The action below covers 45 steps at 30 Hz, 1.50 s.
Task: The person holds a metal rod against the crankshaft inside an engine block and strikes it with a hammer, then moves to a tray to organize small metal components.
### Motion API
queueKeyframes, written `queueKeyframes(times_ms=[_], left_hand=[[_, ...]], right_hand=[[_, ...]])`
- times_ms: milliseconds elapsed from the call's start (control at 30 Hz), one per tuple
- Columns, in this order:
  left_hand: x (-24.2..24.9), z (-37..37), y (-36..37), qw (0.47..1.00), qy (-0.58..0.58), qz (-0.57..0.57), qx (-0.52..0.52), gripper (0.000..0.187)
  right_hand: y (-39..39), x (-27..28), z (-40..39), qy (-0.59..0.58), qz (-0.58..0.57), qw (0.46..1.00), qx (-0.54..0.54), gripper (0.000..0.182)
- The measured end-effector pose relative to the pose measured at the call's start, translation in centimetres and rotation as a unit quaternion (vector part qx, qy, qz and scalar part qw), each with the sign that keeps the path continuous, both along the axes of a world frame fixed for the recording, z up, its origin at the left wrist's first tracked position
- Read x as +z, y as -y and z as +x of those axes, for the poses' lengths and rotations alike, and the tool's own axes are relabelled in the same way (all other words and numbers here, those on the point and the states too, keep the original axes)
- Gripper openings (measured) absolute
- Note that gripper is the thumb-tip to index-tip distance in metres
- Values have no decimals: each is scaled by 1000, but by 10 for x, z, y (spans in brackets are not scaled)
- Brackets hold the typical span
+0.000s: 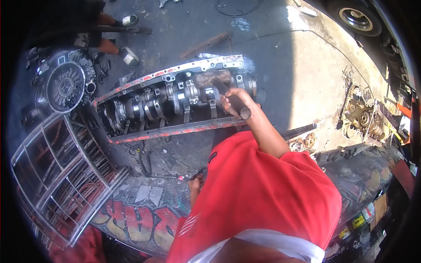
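Note:
My right hand is wrapped round the handle of a hammer, whose blocky, worn head is over the right end of a crankshaft. The round butt of the handle points back toward me. The crankshaft lies in a long open engine block, with bearing caps along it and red sealant on its rims. Low by my left side, my left hand is beside a concrete ledge. Its fingers look curled round something dark that I cannot make out, and my red shirt hides part of the arm.
A round clutch housing stands left of the block. Below it leans a metal frame before stacked rods. Another person's shoes are at upper left. A wooden piece lies behind the block; engine parts sit at right.

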<state>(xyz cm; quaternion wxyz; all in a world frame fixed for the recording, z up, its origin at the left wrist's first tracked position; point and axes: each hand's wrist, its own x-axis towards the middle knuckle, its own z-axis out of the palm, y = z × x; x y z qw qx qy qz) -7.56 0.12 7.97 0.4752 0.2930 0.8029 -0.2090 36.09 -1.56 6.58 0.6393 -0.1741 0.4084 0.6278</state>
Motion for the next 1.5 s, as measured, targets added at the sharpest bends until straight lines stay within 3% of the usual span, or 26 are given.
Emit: queueKeyframes(times_ms=[33, 100, 133, 167, 200, 300, 333, 400, 433, 500, 533, 567, 600, 733, 800, 833, 900, 933, 967, 1033, 1167, 1233, 1267, 1300, 1400, 1500], left_hand=[[-10, -18, 1, 1000, -3, 1, -6, 32], [-30, -58, 9, 980, 139, 31, -141, 35], [-22, -44, 8, 980, 138, 29, -142, 35], [-4, -20, 4, 992, 105, 40, -57, 36], [12, -6, 1, 996, 71, 50, 28, 36], [-51, -84, 18, 993, 81, 55, 61, 37], [-47, -89, 16, 994, 77, 54, 59, 37], [-43, -86, 10, 958, 150, 88, -227, 38], [-42, -80, 8, 908, 185, 103, -363, 39], [-35, -68, 5, 748, 239, 125, -607, 40], [-20, -41, -1, 745, 239, 125, -610, 40], [1, 2, -9, 913, 160, 63, -370, 42], [10, 27, -13, 993, 67, -4, -93, 43], [-7, 6, -6, 997, 58, 3, -45, 46], [-18, -26, 10, 974, 150, 44, -163, 45], [-15, -24, 14, 974, 150, 49, -164, 45], [-10, -20, 23, 997, 54, 49, -22, 44], [-8, -29, 27, 994, 59, 68, -68, 42], [-6, -39, 33, 993, 68, 71, -71, 42], [-8, -55, 38, 990, 98, 71, -69, 42], [-24, -72, 45, 991, 119, 59, -27, 43], [-38, -73, 44, 991, 127, 40, 12, 43], [-45, -72, 42, 990, 133, 27, 44, 43], [-47, -68, 39, 988, 138, 19, 61, 43], [-15, -14, 27, 992, 107, 39, 60, 44], [29, 30, 18, 996, 56, 65, 39, 45]], right_hand=[[10, -12, 2, -28, -40, 999, -9, 9], [11, -26, -5, -20, -34, 999, 11, 7], [-2, -21, -14, 64, -68, 994, 64, 7], [-24, -14, -31, 143, -102, 978, 116, 8], [-39, -11, -45, 128, -132, 975, 128, 9], [-52, 13, -62, 114, -149, 973, 134, 9], [-48, 17, -68, 120, -118, 976, 137, 9], [-39, 30, -76, 156, -82, 969, 171, 8], [-39, 40, -79, 141, -88, 970, 175, 8], [-29, 53, -72, 125, -17, 974, 189, 9], [-23, 48, -70, 125, -17, 975, 185, 9], [-16, 38, -68, 98, 43, 982, 156, 8], [-10, 31, -62, 71, 105, 984, 126, 6], [23, 11, -38, -20, 92, 993, 66, 9], [39, -14, -30, 30, 74, 996, 38, 8], [37, -16, -28, 62, -7, 998, 30, 6], [25, -4, -37, 157, -21, 982, 103, 10], [7, -3, -52, 175, -70, 975, 121, 10], [-6, -1, -62, 140, -101, 971, 166, 12], [-24, 28, -69, 191, -124, 949, 217, 10], [-26, 24, -88, 170, -61, 962, 204, 12], [-20, 50, -78, 146, -1, 967, 210, 10], [-12, 42, -78, 142, 76, 974, 159, 11], [-5, 35, -77, 141, 75, 974, 159, 11], [17, 20, -64, 57, 128, 984, 106, 30], [48, 5, -46, 80, 67, 990, 89, 22]])
